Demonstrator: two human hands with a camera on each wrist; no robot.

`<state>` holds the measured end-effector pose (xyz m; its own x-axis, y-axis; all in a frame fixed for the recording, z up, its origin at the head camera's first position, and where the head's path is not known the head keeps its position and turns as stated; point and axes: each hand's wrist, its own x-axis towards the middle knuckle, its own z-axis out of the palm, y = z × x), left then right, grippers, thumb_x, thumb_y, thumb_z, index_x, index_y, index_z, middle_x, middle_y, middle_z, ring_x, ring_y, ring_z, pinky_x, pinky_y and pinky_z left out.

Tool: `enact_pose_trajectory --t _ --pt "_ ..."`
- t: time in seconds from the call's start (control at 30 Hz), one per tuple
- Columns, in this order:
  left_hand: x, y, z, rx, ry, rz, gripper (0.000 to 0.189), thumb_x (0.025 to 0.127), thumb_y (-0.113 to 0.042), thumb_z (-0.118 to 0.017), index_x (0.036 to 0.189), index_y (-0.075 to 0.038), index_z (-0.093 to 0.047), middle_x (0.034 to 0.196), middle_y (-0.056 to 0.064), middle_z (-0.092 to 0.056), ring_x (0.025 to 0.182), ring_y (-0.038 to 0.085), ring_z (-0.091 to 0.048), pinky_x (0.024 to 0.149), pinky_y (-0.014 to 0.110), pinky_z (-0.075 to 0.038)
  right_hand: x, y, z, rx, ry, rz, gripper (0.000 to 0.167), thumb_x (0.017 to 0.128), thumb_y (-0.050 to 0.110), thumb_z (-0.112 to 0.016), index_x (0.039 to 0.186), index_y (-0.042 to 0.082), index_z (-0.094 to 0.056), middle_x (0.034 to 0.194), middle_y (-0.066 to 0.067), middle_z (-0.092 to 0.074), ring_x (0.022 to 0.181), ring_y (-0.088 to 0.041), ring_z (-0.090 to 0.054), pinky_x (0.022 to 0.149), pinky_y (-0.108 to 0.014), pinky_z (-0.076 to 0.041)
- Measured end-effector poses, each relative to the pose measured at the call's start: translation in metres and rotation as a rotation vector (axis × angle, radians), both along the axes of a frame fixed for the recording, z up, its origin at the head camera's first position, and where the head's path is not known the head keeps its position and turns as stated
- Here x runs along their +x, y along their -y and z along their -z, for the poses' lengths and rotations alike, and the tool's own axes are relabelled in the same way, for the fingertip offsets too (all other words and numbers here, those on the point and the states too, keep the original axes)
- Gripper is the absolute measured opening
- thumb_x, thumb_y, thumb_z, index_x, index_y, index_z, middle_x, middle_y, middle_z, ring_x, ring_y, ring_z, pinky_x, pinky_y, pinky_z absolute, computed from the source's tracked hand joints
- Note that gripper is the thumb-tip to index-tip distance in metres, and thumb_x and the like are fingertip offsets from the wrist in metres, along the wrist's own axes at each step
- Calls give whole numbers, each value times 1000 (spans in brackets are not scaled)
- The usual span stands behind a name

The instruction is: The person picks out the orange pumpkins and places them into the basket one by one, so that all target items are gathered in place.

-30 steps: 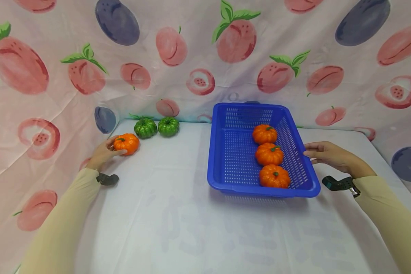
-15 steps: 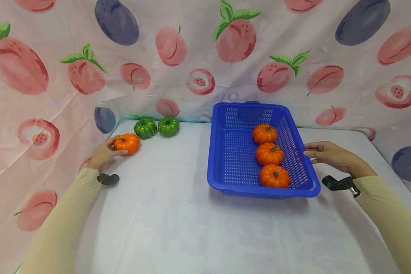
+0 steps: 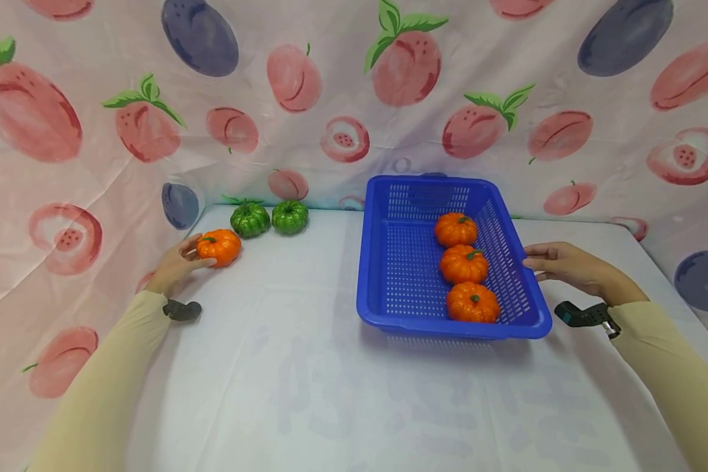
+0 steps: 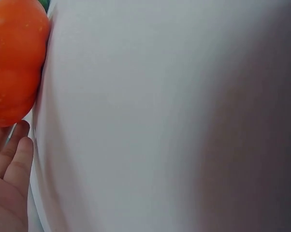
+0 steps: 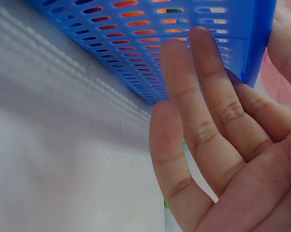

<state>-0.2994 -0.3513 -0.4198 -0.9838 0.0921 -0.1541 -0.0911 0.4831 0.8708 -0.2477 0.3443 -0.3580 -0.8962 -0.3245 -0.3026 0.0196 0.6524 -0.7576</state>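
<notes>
In the head view, my left hand (image 3: 177,262) is at the left side of an orange toy pumpkin (image 3: 219,247) on the table, thumb in front, other fingers behind. The left wrist view has straight fingers (image 4: 17,162) right at the pumpkin's edge. Two green pumpkins, one left (image 3: 250,219) and one right (image 3: 290,217), sit just beyond it. My right hand (image 3: 572,267) is at the right rim of a blue plastic basket (image 3: 383,322). Its fingers (image 5: 177,72) extend loosely along the outer wall below the rim, with the thumb on the rim's other side.
Three orange pumpkins, far (image 3: 455,229), middle (image 3: 464,264) and near (image 3: 472,302), form a row along the basket's right side. A white cloth covers the table (image 3: 283,367). Behind it hangs a fruit-print curtain (image 3: 318,154).
The orange pumpkin shifted slightly right at first, then stayed put. My left hand has since drawn back a little to the left. The right hand and basket have not moved.
</notes>
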Motion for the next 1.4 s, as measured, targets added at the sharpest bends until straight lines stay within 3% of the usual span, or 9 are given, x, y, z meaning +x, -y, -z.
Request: enact_pose_trajectory --t 0.13,0.6,0.8,0.93,1.07,1.17,1.27,1.4 --pt "3 1 -2 -25 -1 -6 82 91 -21 -62 150 0 -10 155 21 -12 141 41 -21 113 53 -24 0 0 1 19 -7 -1 57 100 27 -46 138 -13 -33 129 -29 -53 92 3 -62 93 -42 -53" --pt "10 2 -4 -45 -15 -38 77 92 -25 -60 149 0 -15 154 21 -19 139 37 -27 113 46 -30 0 1 1 10 -6 1 56 99 26 -46 138 -13 -35 125 -25 -58 92 2 -63 91 -40 -54" --pt "15 2 -5 -70 -45 -26 75 92 -27 -61 148 2 -20 152 24 -26 137 38 -31 102 15 -42 0 1 1 13 -7 3 56 99 26 -46 138 -13 -34 127 -28 -56 92 1 -63 91 -40 -54" --pt "16 2 -5 -75 -54 -14 75 91 -27 -62 148 2 -21 150 24 -28 136 39 -32 95 7 -42 0 2 1 13 -3 5 56 99 26 -46 138 -13 -34 126 -27 -56 93 0 -63 92 -43 -53" --pt "15 1 -5 -87 -51 0 75 92 -26 -61 148 1 -20 151 24 -28 136 39 -31 100 12 -41 -1 1 0 12 1 9 56 99 26 -47 138 -12 -34 126 -26 -57 93 -1 -64 93 -44 -52" --pt "14 -1 -6 -83 -44 10 75 92 -24 -61 149 1 -19 151 24 -26 137 39 -30 110 29 -36 -1 1 1 12 1 9 56 99 26 -47 138 -12 -34 125 -25 -58 93 -1 -64 93 -43 -52" --pt "12 -5 -6 -72 -30 14 76 92 -23 -62 149 1 -18 152 23 -23 138 40 -28 113 47 -28 -1 1 1 11 -1 9 56 99 26 -47 138 -12 -34 125 -25 -59 93 -1 -64 92 -42 -53" --pt "9 -7 -6 -63 -8 9 79 91 -24 -62 150 0 -15 154 21 -19 139 38 -26 113 49 -26 0 1 1 9 3 12 56 99 26 -47 138 -12 -34 125 -24 -59 93 -1 -63 93 -43 -52"
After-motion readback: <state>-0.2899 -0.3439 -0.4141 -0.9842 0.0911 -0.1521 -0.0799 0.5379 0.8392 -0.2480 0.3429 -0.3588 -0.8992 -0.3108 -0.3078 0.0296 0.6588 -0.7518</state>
